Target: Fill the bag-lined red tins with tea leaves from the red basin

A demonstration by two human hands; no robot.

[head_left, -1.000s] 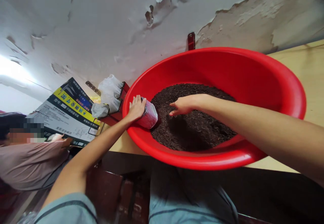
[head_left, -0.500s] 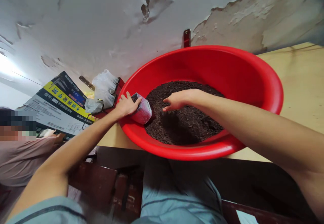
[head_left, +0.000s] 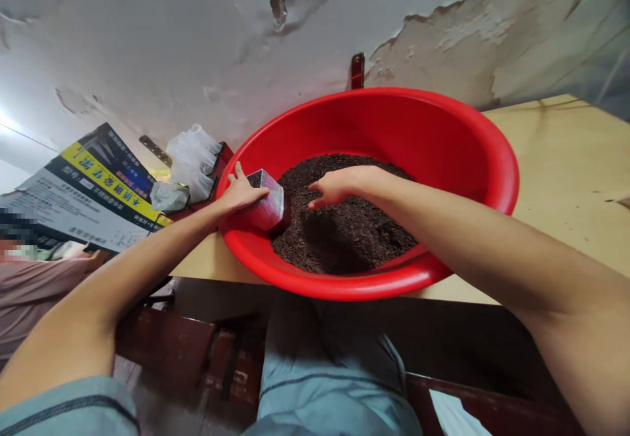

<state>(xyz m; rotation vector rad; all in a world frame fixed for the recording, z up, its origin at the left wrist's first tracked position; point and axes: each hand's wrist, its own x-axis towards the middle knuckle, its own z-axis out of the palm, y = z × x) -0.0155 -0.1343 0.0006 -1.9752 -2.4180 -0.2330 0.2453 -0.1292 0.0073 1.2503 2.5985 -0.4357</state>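
A large red basin [head_left: 472, 140] stands on the pale wooden table and holds dark soil [head_left: 378, 232]. My left hand [head_left: 242, 193] grips a clear square container [head_left: 270, 205] at the basin's left side, tilted, with dark material showing at its opening. Over the middle of the soil hovers my right hand [head_left: 335, 186], its fingers apart and nothing seen in them. A dark shadow lies on the soil below it.
A crumpled white plastic bag [head_left: 191, 160] and a printed cardboard sheet [head_left: 98, 186] are left of the basin. Behind is a peeling wall [head_left: 197, 42]. At the far left a person in a pink top [head_left: 39, 291] is partly visible. The table [head_left: 566, 180] extends right.
The view has shifted, so the basin and both hands appear a little further left. My left hand keeps its grip on the container; my right hand stays above the soil.
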